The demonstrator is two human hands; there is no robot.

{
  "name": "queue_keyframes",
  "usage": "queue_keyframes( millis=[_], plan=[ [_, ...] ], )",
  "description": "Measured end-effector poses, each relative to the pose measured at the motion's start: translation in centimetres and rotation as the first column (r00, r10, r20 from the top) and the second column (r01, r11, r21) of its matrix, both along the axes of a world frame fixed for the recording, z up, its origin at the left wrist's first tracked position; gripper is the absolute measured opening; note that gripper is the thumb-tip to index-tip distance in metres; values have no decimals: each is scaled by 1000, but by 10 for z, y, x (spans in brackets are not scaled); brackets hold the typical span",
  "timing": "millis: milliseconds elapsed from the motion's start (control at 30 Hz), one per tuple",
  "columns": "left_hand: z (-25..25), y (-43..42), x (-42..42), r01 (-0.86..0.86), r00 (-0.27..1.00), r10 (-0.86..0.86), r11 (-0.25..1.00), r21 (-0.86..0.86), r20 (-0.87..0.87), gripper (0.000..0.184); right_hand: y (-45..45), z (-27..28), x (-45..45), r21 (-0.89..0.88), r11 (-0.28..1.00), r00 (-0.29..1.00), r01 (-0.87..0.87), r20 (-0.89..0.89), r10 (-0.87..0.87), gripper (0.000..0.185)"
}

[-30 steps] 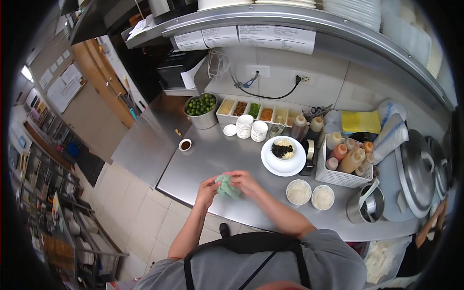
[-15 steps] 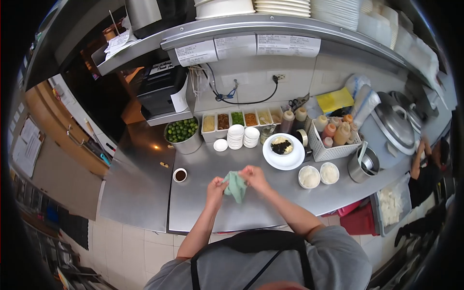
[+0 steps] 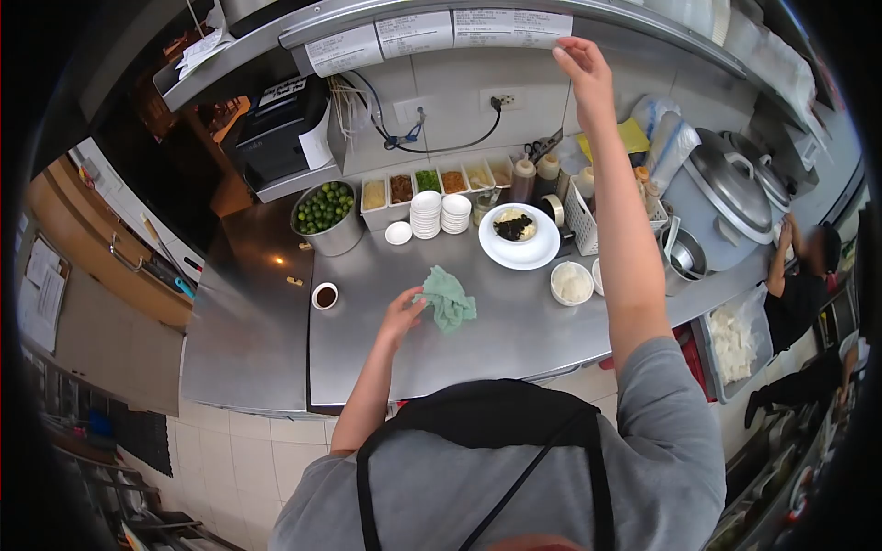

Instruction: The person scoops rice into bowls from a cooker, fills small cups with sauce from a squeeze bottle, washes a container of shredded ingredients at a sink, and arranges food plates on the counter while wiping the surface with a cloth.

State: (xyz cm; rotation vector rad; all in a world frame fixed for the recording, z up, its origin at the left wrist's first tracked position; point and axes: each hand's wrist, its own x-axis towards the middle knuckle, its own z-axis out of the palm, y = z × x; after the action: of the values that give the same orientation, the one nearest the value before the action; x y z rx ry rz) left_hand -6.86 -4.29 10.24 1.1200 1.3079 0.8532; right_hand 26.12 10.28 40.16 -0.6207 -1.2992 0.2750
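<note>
My left hand point(image 3: 401, 314) is over the steel counter with its fingers closed at the left edge of a crumpled green cloth point(image 3: 448, 301). Up at the shelf edge, my right hand point(image 3: 588, 72) is raised with thumb and fingers apart, close to the right end of a printed order slip point(image 3: 510, 28). It holds nothing that I can see. A small white cup of dark sauce point(image 3: 324, 296) stands left of the cloth. To the right is a white plate point(image 3: 496, 253) with a bowl of dark and pale food point(image 3: 514, 225) on it.
Behind the cloth stand stacked white dishes point(image 3: 426, 217), topping containers point(image 3: 401, 189) and a pot of green limes point(image 3: 326, 209). A white bowl point(image 3: 572, 284), a basket point(image 3: 581, 225) and lidded pots point(image 3: 730, 188) are on the right. Another person point(image 3: 797, 289) is at far right.
My right hand has let go of the cloth and risen to the order slips. The cloth has spread out beside my left hand. My view has shifted slightly.
</note>
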Motion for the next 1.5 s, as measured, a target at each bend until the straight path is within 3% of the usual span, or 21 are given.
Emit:
queue_keyframes(
  millis=[33, 100, 167, 200, 267, 300, 367, 433, 500, 533, 567, 633, 700, 1000, 1400, 1500],
  plan=[
    [-3, 1, 0, -2, 1000, 2, 1000, 0, 0, 44, 5, 4, 4, -31, 996, 996, -85, -14, 85, 20],
    [-7, -2, 1, 13, 999, -12, 1000, -19, 31, 37, 3, 6, 6, -20, 995, 995, -96, -42, 95, 18],
    [-6, -8, 1, 16, 999, -15, 1000, -24, 52, 36, -11, 3, 7, -24, 998, 998, 65, -9, -65, 18],
    [-4, -11, 2, 25, 997, -23, 999, -27, 73, 34, -17, -1, 4, -24, 998, 998, 60, -8, -61, 18],
    [-8, -15, -2, 36, 997, -34, 999, -34, 65, 34, -29, -14, -4, -121, 956, 920, -267, -326, 216, 27],
    [-9, -16, -4, 52, 997, -50, 998, -39, 55, 34, -32, -20, -9, -118, 956, 919, -269, -328, 218, 27],
    [-12, -19, -7, 43, 998, -41, 998, -41, 56, 35, -36, -31, -21, -46, 887, 790, -459, -478, 384, 29],
    [-19, -21, -10, 38, 998, -35, 998, -44, 56, 35, -33, -35, -30, -53, 881, 780, -470, -492, 387, 28],
    [-30, -22, -15, 10, 999, -6, 997, -82, 51, 34, -17, -36, -32, -20, 972, 920, -232, -328, 213, 30],
    [-38, -23, -19, 16, 999, -13, 996, -83, 43, 34, -17, -28, -32, -10, 999, 978, -35, -207, 32, 30],
    [-45, -24, -22, -4, 997, 16, 989, -149, 78, 34, -16, -21, -32, -10, 1000, 976, -26, -214, 23, 30],
    [-66, -25, -28, -10, 994, 34, 977, -213, 108, 34, -9, -6, -30, 105, 980, 984, 168, -71, -161, 25],
    [-81, -28, -34, -91, 971, 139, 966, -242, 193, 33, -1, 0, -30, 150, 975, 986, 162, -75, -152, 24],
    [-89, -31, -48, -114, 876, 226, 955, -272, 425, 31, 2, 2, -31, 186, 970, 986, 159, -87, -145, 24],
    [-86, -31, -49, -112, 856, 236, 953, -281, 460, 29, -5, 2, -29, 208, 953, 976, 219, -62, -211, 24],
    [-86, -31, -48, -108, 871, 225, 955, -276, 437, 30, -4, -11, -26, 277, 885, 927, 374, -138, -349, 19]
  ],
)
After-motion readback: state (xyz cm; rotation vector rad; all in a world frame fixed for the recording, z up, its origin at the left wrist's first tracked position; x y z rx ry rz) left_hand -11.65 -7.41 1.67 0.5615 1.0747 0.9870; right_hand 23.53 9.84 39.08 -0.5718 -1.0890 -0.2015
